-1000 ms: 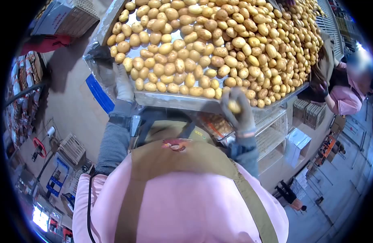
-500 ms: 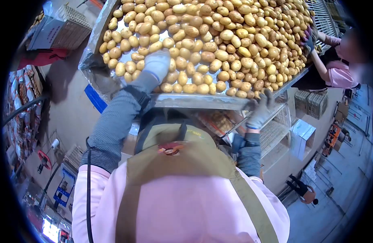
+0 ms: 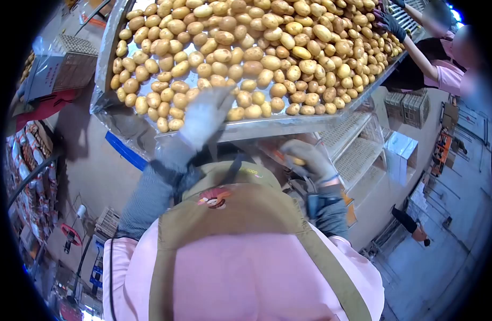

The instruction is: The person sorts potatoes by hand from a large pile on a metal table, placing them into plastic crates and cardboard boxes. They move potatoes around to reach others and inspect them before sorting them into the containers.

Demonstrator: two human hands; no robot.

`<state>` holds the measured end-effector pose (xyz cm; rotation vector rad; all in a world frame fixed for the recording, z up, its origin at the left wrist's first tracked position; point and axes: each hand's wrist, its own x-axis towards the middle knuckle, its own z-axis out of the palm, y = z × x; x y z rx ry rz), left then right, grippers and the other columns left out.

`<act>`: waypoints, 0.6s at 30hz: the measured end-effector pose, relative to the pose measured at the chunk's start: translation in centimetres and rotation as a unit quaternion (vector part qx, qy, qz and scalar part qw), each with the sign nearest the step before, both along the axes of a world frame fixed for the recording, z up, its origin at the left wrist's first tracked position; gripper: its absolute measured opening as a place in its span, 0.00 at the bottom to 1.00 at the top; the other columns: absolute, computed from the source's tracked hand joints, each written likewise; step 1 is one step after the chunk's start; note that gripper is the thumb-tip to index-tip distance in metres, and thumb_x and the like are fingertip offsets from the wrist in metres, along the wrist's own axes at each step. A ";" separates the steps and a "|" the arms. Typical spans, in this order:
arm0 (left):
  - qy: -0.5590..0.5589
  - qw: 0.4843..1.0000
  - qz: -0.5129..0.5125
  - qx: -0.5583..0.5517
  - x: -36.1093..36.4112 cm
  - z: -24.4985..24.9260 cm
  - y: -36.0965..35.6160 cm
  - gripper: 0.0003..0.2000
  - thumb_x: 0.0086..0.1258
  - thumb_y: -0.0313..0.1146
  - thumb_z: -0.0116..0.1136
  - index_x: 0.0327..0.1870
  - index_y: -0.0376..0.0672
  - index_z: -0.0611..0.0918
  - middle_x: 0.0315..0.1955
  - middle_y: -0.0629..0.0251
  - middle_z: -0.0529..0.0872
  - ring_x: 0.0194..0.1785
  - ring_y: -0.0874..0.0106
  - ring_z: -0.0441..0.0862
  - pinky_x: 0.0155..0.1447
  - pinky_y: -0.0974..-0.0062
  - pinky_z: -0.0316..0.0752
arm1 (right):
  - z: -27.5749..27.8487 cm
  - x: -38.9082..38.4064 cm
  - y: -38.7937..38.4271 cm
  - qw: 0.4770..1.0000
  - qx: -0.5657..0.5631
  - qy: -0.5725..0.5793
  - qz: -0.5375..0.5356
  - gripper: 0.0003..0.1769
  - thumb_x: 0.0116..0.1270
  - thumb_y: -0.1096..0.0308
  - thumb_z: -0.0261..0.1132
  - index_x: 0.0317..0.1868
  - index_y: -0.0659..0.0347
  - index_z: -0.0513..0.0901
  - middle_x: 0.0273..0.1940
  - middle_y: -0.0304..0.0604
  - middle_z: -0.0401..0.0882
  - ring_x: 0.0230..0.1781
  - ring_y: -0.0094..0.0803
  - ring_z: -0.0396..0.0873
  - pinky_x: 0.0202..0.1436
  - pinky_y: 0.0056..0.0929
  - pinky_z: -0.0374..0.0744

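Many small yellow-brown potatoes [image 3: 304,67] cover a metal sorting table [image 3: 246,128]. My left hand [image 3: 206,115], in a pale glove, reaches over its near edge with the fingers stretched out, slightly blurred, beside the closest potatoes. Nothing shows in that palm. Lower and to the right, my right hand [image 3: 312,160], gloved too, is in front of the table edge. Its fingers curl round one potato [image 3: 297,160], of which only a part shows. Beneath the edge is a netted bag, partly hidden by that hand.
Co-workers stand at the right end, one gloved hand [image 3: 389,24] at the potatoes. Pale slatted crates [image 3: 350,131] stand under the table's right side. Stacked crates [image 3: 403,107] and a box [image 3: 400,152] are farther right. Filled sacks [image 3: 35,176] lie at the left.
My left hand has drawn back from among the potatoes towards the near edge. My right hand has moved from the table edge down and left, now with a potato in it. The view has shifted.
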<state>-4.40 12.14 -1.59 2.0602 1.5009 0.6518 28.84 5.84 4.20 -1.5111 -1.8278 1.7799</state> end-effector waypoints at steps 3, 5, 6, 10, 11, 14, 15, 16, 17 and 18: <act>0.070 0.991 -0.101 0.050 3.3 -1.4 6.3 0.17 0.75 0.32 0.55 0.63 0.45 0.79 0.49 0.56 0.86 0.49 0.58 0.86 0.51 0.61 0.82 | -3.9 12.9 -2.5 0.929 -0.077 -0.021 -0.361 0.18 0.72 0.68 0.65 0.60 0.65 0.82 0.52 0.46 0.85 0.52 0.36 0.82 0.55 0.33 0.80; 0.226 0.966 -0.127 0.017 6.5 -3.5 9.0 0.16 0.72 0.31 0.54 0.59 0.44 0.79 0.45 0.54 0.88 0.47 0.59 0.87 0.48 0.62 0.83 | -2.5 14.1 -0.8 0.784 0.020 -0.071 -0.616 0.18 0.73 0.68 0.65 0.61 0.64 0.83 0.51 0.43 0.86 0.49 0.33 0.83 0.52 0.33 0.80; 0.233 0.964 -0.129 0.012 7.4 -4.3 9.7 0.15 0.71 0.30 0.54 0.58 0.43 0.79 0.43 0.54 0.88 0.45 0.58 0.88 0.47 0.61 0.83 | -3.0 13.8 0.4 0.804 0.116 -0.125 -0.569 0.19 0.74 0.67 0.64 0.62 0.65 0.81 0.52 0.44 0.86 0.50 0.33 0.83 0.54 0.31 0.80; 0.174 0.975 -0.139 -0.024 8.2 -5.5 12.1 0.16 0.70 0.32 0.57 0.58 0.41 0.80 0.41 0.50 0.88 0.47 0.56 0.88 0.50 0.61 0.83 | -3.2 8.0 5.0 0.854 0.200 -0.123 -0.464 0.19 0.75 0.68 0.64 0.62 0.66 0.82 0.52 0.45 0.86 0.51 0.31 0.82 0.58 0.28 0.79; 0.135 0.982 -0.128 -0.044 7.5 -3.7 11.4 0.17 0.70 0.33 0.58 0.59 0.40 0.80 0.44 0.47 0.88 0.49 0.55 0.87 0.53 0.62 0.82 | -2.1 4.9 6.6 0.873 0.195 -0.106 -0.435 0.15 0.74 0.69 0.65 0.56 0.67 0.85 0.49 0.45 0.87 0.51 0.29 0.82 0.58 0.27 0.79; -0.104 0.969 0.028 -0.222 5.7 -2.2 9.7 0.20 0.72 0.39 0.60 0.61 0.42 0.77 0.44 0.55 0.87 0.46 0.63 0.87 0.51 0.67 0.81 | -2.3 2.9 12.1 0.898 0.198 -0.097 -0.381 0.17 0.76 0.69 0.63 0.61 0.65 0.83 0.51 0.43 0.89 0.48 0.26 0.85 0.53 0.23 0.82; -0.250 0.935 0.072 -0.243 4.8 -4.1 8.7 0.21 0.72 0.43 0.61 0.62 0.47 0.76 0.42 0.59 0.87 0.42 0.65 0.87 0.45 0.67 0.82 | -1.6 2.4 14.6 0.891 0.244 -0.115 -0.365 0.18 0.75 0.68 0.63 0.61 0.66 0.83 0.53 0.45 0.88 0.51 0.28 0.85 0.56 0.25 0.82; -0.345 0.889 0.077 -0.290 4.0 -2.9 7.5 0.18 0.74 0.40 0.59 0.61 0.47 0.76 0.40 0.66 0.83 0.40 0.72 0.83 0.46 0.73 0.80 | -1.9 2.0 17.1 0.882 0.288 -0.133 -0.350 0.19 0.75 0.67 0.63 0.62 0.66 0.82 0.55 0.48 0.88 0.54 0.31 0.84 0.60 0.27 0.81; -0.475 0.822 0.085 -0.304 3.8 -2.2 6.2 0.16 0.74 0.36 0.58 0.61 0.48 0.76 0.39 0.68 0.81 0.39 0.75 0.82 0.42 0.76 0.79 | -3.1 2.1 20.0 0.877 0.334 -0.102 -0.330 0.22 0.74 0.64 0.64 0.64 0.66 0.81 0.59 0.51 0.86 0.58 0.37 0.83 0.64 0.30 0.79; -0.522 0.760 0.135 -0.363 4.4 0.4 4.8 0.16 0.74 0.35 0.59 0.59 0.46 0.76 0.37 0.69 0.80 0.39 0.77 0.80 0.41 0.78 0.77 | -3.6 1.5 22.8 0.866 0.373 -0.175 -0.284 0.26 0.71 0.62 0.66 0.65 0.66 0.79 0.64 0.54 0.82 0.61 0.42 0.82 0.66 0.34 0.78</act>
